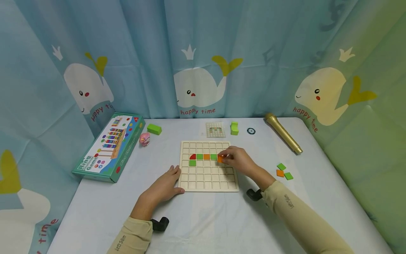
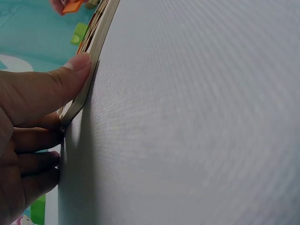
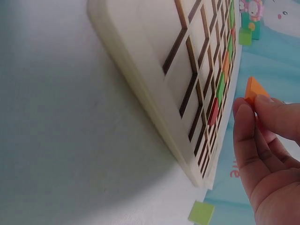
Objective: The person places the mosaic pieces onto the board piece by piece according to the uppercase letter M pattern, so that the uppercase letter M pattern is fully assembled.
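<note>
The near-left edge of the wooden grid board (image 1: 209, 167) is touched by the left hand (image 1: 165, 188), fingers loosely extended, nothing held. Over the board's right side, an orange tile (image 1: 220, 159) is pinched in the right hand (image 1: 238, 160). It is best lowered flat and square into its cell. Flat, smooth loose tiles (image 1: 283, 171) lie right of the board on the cloth-covered desk (image 1: 206, 222).

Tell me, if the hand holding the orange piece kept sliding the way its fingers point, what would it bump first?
Probably the green tile, just ahead of the right hand and its orange tile.
</note>
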